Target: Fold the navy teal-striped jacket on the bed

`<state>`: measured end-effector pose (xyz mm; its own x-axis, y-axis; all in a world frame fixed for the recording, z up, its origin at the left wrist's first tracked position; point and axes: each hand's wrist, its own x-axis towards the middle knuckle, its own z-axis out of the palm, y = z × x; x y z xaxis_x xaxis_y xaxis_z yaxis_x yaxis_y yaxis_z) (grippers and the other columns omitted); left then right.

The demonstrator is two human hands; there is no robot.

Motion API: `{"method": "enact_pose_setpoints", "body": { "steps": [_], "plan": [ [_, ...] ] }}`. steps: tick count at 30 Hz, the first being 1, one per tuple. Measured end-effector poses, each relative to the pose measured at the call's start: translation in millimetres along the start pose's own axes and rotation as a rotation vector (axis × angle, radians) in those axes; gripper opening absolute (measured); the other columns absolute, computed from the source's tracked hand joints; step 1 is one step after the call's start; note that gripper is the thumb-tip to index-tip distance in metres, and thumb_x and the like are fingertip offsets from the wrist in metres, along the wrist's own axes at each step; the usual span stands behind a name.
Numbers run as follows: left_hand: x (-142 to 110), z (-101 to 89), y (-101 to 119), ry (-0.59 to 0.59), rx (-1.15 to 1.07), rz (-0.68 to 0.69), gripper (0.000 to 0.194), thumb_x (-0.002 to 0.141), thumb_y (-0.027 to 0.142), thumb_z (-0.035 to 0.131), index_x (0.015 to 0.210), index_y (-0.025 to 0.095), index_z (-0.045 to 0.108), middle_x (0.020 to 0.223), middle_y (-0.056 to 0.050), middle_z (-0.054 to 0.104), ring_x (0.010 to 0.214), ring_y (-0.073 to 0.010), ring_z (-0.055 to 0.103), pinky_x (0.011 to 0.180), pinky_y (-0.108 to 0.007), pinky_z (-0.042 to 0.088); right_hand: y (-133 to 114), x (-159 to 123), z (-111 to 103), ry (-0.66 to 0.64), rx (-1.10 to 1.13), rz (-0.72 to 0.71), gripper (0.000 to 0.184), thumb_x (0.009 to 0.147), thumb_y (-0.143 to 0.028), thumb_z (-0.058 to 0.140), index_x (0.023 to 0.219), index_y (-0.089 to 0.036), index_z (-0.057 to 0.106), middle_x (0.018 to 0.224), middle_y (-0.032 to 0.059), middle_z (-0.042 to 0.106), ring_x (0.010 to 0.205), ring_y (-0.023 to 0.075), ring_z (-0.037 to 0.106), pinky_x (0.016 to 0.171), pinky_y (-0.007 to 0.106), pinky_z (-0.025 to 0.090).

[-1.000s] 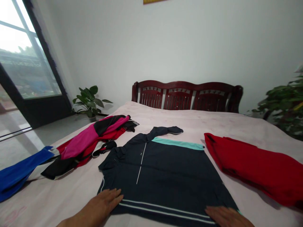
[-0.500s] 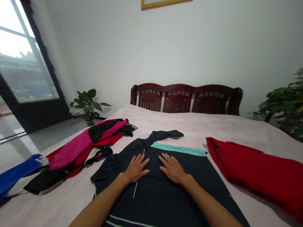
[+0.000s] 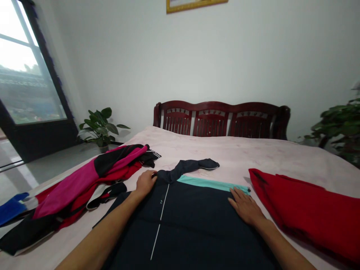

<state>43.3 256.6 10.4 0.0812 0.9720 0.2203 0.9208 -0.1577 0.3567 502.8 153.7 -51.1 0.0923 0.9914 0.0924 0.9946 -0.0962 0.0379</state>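
Navy jacket [image 3: 191,221] lies flat in the lower centre of the frame, on the pink bedsheet [image 3: 253,157]. It has a teal band [image 3: 210,183] across its far edge and a thin white line running down the front. One sleeve [image 3: 191,165] is bunched up past the far edge, pointing toward frame centre.

My left hand [image 3: 145,182] is at the jacket's far left corner, left of centre. Fingers are curled on the fabric where the sleeve starts; I can't tell whether it's actually pinching cloth or just pressing. My right hand [image 3: 246,207] is right of centre, flat and open, palm down, fingers spread. Fingertips touch the right end of the teal band; nothing is held. Both forearms run in from the bottom edge over the jacket.

Red garment [image 3: 306,212] lies at lower right, just beside the jacket's right edge, close to my right hand but not touching it. A heap of pink, black and red clothes [image 3: 84,183] is at centre left, near my left hand. A blue piece [image 3: 11,208] is at the far left edge.

Dark wooden headboard [image 3: 222,120] sits at the middle of the frame. Potted plant [image 3: 99,125] stands on the floor left of it, window [image 3: 22,75] at upper left. More foliage [image 3: 341,127] is at the right edge. A gold picture frame [image 3: 194,4] is cut off at top centre on the white wall.
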Motion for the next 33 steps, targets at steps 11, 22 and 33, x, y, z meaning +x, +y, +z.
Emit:
{"method": "enact_pose_setpoints", "body": {
  "steps": [11, 22, 33],
  "plan": [
    [23.4, -3.6, 24.1, -0.109, -0.146, 0.108, 0.019, 0.084, 0.033, 0.062, 0.095, 0.018, 0.068, 0.095, -0.006, 0.071, 0.092, -0.0219, 0.065, 0.082, -0.029, 0.045, 0.3, 13.1, -23.6, 0.033, 0.083, 0.04, 0.049, 0.092, -0.033, 0.035, 0.131, -0.015, 0.06, 0.138, 0.0129, 0.059, 0.127, 0.0275, 0.054, 0.104, 0.042, 0.042],
    [-37.9, 3.0, -21.3, -0.058, -0.275, 0.484, 0.008, 0.091, 0.026, 0.045, 0.089, 0.022, 0.051, 0.088, 0.0, 0.057, 0.082, -0.0174, 0.055, 0.075, -0.029, 0.042, -15.9, 50.5, -51.3, 0.083, 0.098, -0.206, 0.038, 0.077, -0.011, 0.047, 0.104, -0.021, 0.071, 0.103, 0.0074, 0.07, 0.099, 0.0224, 0.062, 0.09, 0.034, 0.043],
    [-64.4, -18.6, -36.2, -0.446, -0.272, 0.407, 0.03, 0.074, 0.025, 0.06, 0.104, 0.024, 0.061, 0.107, -0.001, 0.065, 0.096, -0.0208, 0.059, 0.085, -0.028, 0.043, 3.6, -45.8, -58.2, -0.023, 0.349, -0.186, 0.036, 0.071, -0.01, 0.045, 0.087, -0.025, 0.074, 0.093, 0.0042, 0.073, 0.091, 0.0214, 0.065, 0.083, 0.032, 0.047]
  ]
}}
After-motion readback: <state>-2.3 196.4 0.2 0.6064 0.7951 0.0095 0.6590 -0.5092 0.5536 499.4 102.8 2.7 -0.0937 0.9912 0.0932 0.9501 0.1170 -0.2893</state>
